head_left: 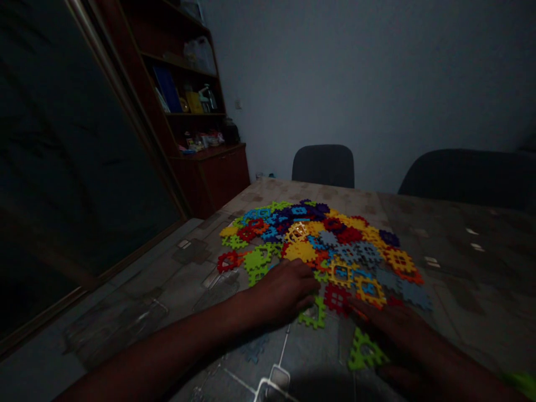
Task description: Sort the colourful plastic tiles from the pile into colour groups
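A wide pile of colourful plastic interlocking tiles with toothed edges lies on the table. My left hand (288, 290) is at the near side of the pile, its fingers bent and together; what is under them is hidden. Beside its fingertips is a green tile (315, 322) with an opening. My right hand (391, 332) has its fingers stretched toward a red window tile (336, 298), with the thumb apart and lower. Between thumb and fingers, a green triangular tile (363, 352) lies on the table. A yellow frame tile (340, 272) sits just beyond.
The patterned table (184, 312) extends to both sides. A pale blue tile (253, 350) lies below my left forearm, and something green (521, 384) shows at the right edge. Two dark chairs (322, 164) stand behind the table. A wooden shelf unit (226, 176) is at the back left.
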{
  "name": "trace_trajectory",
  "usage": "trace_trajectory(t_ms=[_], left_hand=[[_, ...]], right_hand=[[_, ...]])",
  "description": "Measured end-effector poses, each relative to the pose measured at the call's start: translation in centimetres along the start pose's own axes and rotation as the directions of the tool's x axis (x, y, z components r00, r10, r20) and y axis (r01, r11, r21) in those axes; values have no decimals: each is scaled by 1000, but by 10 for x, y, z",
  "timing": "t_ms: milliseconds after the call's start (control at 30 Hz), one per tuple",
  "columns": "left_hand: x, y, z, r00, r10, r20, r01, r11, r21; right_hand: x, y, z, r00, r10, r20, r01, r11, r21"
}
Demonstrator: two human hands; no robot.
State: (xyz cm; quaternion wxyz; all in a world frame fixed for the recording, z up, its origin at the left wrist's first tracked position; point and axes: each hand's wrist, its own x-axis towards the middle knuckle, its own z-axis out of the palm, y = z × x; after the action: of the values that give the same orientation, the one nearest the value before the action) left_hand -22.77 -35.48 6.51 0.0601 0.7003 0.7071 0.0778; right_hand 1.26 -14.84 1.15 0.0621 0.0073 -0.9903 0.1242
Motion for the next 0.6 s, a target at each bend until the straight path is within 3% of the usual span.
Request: trace_trajectory(t_ms=[100,300,600], left_hand=[[22,-6,0,1000,0,4,-1,994,106],[61,-7,14,999,-44,-12,45,987,152],[62,-7,8,994,-111,-9,111,983,149]], right_hand=[[1,-5,-7,999,40,10,-40,999,-18],[5,-10,-15,999,44,-10,-45,999,-16],[12,-10,-18,991,105,-85,-103,994,36]])
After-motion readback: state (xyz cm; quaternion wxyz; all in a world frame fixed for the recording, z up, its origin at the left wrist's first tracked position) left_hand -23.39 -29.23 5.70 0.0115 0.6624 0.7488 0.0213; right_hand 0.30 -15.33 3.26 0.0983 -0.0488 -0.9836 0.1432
